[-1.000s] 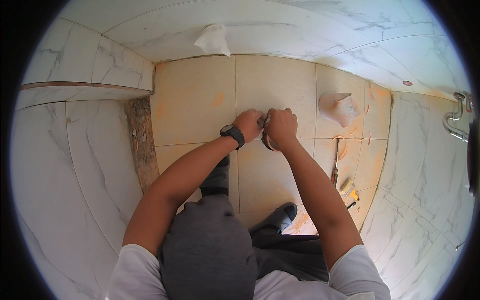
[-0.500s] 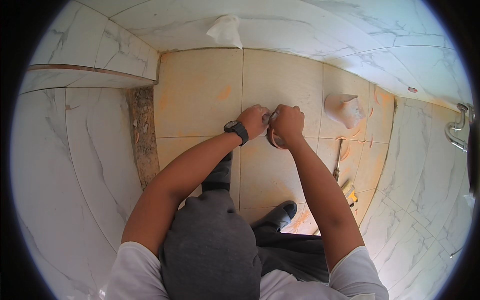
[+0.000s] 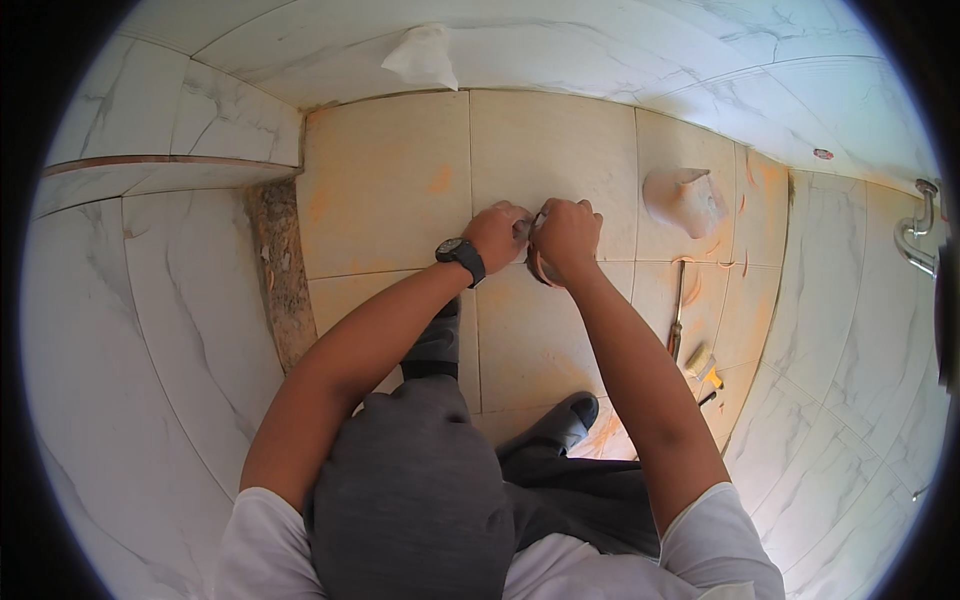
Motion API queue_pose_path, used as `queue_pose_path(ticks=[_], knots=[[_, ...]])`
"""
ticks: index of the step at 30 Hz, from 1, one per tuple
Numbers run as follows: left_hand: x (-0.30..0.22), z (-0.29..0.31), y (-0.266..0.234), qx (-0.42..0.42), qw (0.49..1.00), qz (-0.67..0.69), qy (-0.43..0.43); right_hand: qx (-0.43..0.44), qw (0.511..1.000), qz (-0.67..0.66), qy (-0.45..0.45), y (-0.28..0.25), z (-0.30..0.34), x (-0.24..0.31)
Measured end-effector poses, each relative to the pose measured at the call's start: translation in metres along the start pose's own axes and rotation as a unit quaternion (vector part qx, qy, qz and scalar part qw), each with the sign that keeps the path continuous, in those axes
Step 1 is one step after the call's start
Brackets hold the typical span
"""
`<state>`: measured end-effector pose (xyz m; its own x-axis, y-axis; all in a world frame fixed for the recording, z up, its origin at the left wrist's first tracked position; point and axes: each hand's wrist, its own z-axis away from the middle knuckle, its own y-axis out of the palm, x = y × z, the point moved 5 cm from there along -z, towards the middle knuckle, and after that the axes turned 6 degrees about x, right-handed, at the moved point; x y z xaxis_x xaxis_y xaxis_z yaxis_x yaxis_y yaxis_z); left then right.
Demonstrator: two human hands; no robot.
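Over the tan tiled floor (image 3: 551,150), my two hands come together in front of me. My right hand (image 3: 568,238) is closed around a round thing with a reddish-brown rim (image 3: 541,265), and its fingers cover most of it. My left hand (image 3: 498,238), with a black watch (image 3: 460,257) on its wrist, is closed with fingers pinched against the left side of my right hand. Whatever lies between the left fingertips is too small and covered to name.
A pale, crumpled bag-like bundle (image 3: 684,204) sits right of my hands. Nearer lie a long thin tool (image 3: 678,312), a yellow-handled brush (image 3: 706,366) and several curved orange scraps. White plastic (image 3: 422,58) hangs at the far wall. A rough bare strip (image 3: 280,270) runs along the left.
The whole view has shifted slightly, showing more of the brush at right. Both hands keep nearly the same pose and grip, with only small finger movement.
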<state>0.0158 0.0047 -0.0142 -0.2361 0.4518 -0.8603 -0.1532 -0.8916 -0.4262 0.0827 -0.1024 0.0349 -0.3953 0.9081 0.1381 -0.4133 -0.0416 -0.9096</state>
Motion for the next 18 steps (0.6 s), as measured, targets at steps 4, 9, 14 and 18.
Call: queue_pose_path(ticks=[4, 9, 14, 18], knots=[[-0.001, 0.0, 0.0, 0.002, 1.0, -0.006, 0.016, -0.008, 1.0, -0.006, 0.021, -0.002, 0.003, -0.002], [0.001, 0.002, 0.0, 0.012, 1.0, 0.017, 0.011, 0.064, 0.99, -0.117, 0.045, -0.005, -0.009, -0.021], [-0.007, 0.002, -0.004, 0.024, 0.999, -0.024, 0.022, 0.03, 0.971, -0.216, 0.104, -0.018, -0.021, -0.061], [-0.022, -0.007, -0.007, 0.043, 0.991, -0.121, 0.043, 0.041, 0.973, -0.199, 0.106, -0.013, -0.021, -0.072]])
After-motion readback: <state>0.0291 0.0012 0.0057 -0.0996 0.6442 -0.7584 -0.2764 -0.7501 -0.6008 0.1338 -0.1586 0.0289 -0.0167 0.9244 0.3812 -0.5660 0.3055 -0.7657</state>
